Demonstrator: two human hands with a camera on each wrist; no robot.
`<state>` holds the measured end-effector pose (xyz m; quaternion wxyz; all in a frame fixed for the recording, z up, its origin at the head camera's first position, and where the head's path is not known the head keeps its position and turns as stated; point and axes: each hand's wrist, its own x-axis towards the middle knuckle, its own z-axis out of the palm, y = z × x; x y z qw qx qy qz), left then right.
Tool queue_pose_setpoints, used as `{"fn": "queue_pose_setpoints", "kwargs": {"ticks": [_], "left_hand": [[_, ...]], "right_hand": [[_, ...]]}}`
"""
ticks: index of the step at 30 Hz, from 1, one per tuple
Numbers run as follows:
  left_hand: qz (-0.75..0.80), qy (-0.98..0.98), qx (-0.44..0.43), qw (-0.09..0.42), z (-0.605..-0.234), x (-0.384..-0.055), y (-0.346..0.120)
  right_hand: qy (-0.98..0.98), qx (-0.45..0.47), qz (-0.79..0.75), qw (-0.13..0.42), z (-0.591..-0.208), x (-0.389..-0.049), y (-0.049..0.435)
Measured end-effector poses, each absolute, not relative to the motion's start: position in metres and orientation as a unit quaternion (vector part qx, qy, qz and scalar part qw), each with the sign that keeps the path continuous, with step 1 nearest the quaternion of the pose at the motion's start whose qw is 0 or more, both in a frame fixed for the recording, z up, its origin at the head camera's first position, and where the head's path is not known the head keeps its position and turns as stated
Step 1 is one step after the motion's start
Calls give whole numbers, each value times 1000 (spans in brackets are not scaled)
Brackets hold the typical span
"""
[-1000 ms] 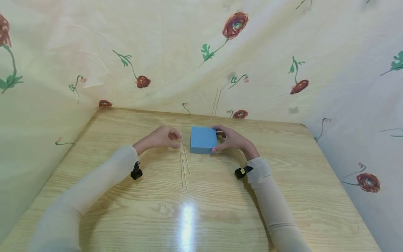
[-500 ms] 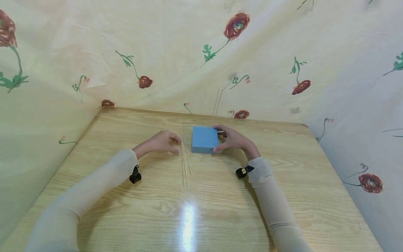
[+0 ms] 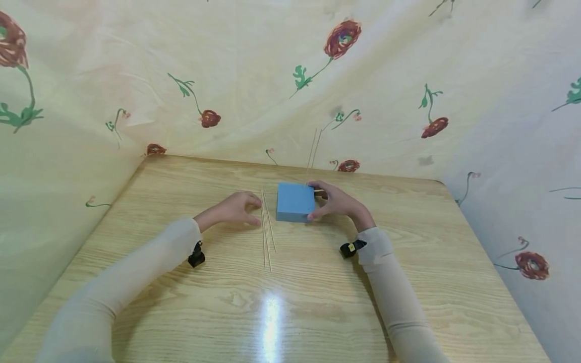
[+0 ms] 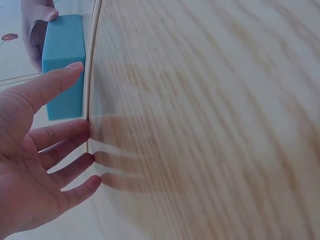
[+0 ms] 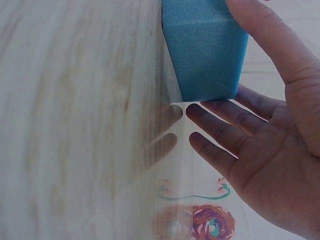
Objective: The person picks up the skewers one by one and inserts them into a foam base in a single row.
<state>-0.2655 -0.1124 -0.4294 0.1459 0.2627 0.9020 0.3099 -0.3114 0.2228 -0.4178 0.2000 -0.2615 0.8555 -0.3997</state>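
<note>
A blue foam block (image 3: 295,199) sits flat on the table. My right hand (image 3: 338,198) grips its right side, thumb at the front face and fingers behind; the right wrist view shows the thumb on the block (image 5: 205,60). Two thin wooden sticks (image 3: 311,154) stand up at the block's far right edge. My left hand (image 3: 231,207) rests beside several loose thin sticks (image 3: 266,232) lying to the left of the block. In the left wrist view its thumb is raised, its fingertips (image 4: 82,127) are down at the sticks (image 4: 92,45), and it grips nothing.
The wood-grain table (image 3: 317,302) spreads toward me and to both sides. A flower-patterned sheet (image 3: 254,75) hangs behind it and at the sides. A black wrist camera (image 3: 196,255) hangs under my left sleeve, another (image 3: 348,249) under my right.
My left hand has drawn slightly toward me along the sticks, and its thumb and fingers have spread apart. The right hand and the block have stayed put.
</note>
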Motion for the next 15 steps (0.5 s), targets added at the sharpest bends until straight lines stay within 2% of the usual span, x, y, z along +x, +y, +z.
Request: {"fn": "queue_pose_setpoints", "kwargs": {"ticks": [7,15], "left_hand": [[301,906,256,150,-429,-261,-108],[262,918,272,123,-429,-259,-103]], "right_hand": [[855,-255,-405,202,-420,-313,224],[857,-254,-401,202,-419,-312,224]]}}
